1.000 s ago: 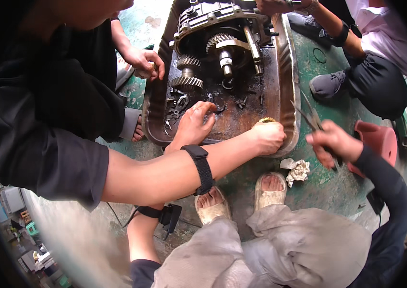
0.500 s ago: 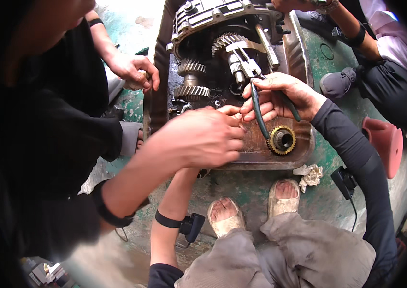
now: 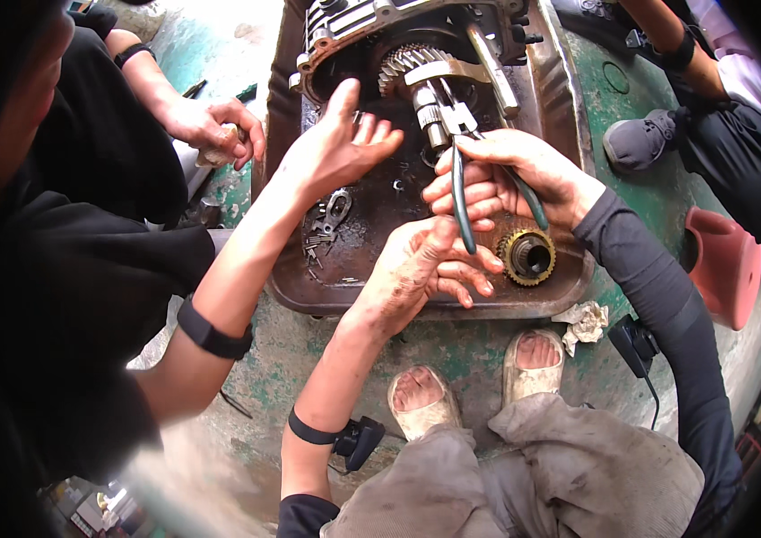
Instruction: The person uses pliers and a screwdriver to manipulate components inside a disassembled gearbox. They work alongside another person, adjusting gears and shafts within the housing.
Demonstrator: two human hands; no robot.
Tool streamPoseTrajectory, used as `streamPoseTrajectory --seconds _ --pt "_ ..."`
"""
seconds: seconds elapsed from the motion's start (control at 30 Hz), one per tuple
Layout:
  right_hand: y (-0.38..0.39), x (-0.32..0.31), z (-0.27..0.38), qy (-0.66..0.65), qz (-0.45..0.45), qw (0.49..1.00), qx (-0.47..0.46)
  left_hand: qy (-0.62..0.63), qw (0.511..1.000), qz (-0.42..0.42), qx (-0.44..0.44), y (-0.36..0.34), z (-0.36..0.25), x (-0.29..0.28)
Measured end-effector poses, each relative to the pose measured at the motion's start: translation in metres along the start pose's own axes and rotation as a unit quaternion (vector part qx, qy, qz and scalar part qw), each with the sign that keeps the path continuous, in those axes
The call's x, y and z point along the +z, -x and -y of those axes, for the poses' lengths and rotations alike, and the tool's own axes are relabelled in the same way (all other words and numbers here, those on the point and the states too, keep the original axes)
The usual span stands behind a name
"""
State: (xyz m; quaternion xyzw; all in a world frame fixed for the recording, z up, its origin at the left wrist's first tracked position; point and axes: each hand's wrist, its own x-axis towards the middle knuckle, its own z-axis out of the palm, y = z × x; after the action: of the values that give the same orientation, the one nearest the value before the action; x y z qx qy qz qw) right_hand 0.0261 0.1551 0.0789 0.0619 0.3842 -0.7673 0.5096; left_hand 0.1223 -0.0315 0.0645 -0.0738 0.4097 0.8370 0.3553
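Note:
My right hand (image 3: 537, 175) is closed around pliers with dark green handles (image 3: 460, 193). Their metal jaws reach up beside a splined shaft (image 3: 430, 117) that carries a helical gear (image 3: 409, 67). Just below the pliers, my left hand (image 3: 412, 269) has its dirty palm turned up and its fingers apart, and I see nothing in it. A toothed brass-coloured ring with a dark hub (image 3: 528, 257) lies in the metal tray (image 3: 425, 309), right of my left fingertips. From the left, a co-worker's open hand (image 3: 335, 148) hovers over the tray, hiding part of it.
A ribbed metal housing (image 3: 362, 27) fills the tray's far end. Small pins and a flat metal link (image 3: 334, 212) lie at its left. The co-worker's other hand (image 3: 219, 130) is beyond the left rim. Crumpled paper (image 3: 583, 323) and a pink container (image 3: 726, 269) sit at right.
The co-worker's hand has lifted away from my left hand, up and left, with its fingers spread. My left hand now shows fully. The pliers have shifted slightly left with my right hand.

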Motion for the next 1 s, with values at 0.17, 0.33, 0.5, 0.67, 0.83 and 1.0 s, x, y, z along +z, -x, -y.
streamPoseTrajectory --seconds 0.17,0.33,0.5,0.67,0.83,1.0 --pt "-0.008 -0.002 -0.003 0.107 -0.039 0.993 0.001 -0.011 0.997 -0.066 0.033 0.004 -0.009 0.007" --pt "-0.009 -0.004 -0.006 0.047 -0.008 0.999 -0.023 -0.006 0.993 -0.1 0.061 0.009 -0.017 0.005" --pt "-0.009 -0.005 -0.006 0.002 -0.028 0.999 -0.018 0.005 0.993 -0.105 0.061 0.009 -0.017 0.004" --pt "-0.001 -0.003 -0.016 -0.176 0.014 0.984 -0.002 0.12 0.986 -0.091 0.07 0.008 -0.012 0.007" --pt "0.001 -0.002 -0.029 -0.298 0.09 0.95 -0.02 0.172 0.978 -0.096 0.073 0.006 -0.01 0.011" --pt "-0.008 0.0 -0.038 -0.304 0.074 0.95 -0.012 0.17 0.974 -0.098 0.109 0.005 -0.002 0.026"
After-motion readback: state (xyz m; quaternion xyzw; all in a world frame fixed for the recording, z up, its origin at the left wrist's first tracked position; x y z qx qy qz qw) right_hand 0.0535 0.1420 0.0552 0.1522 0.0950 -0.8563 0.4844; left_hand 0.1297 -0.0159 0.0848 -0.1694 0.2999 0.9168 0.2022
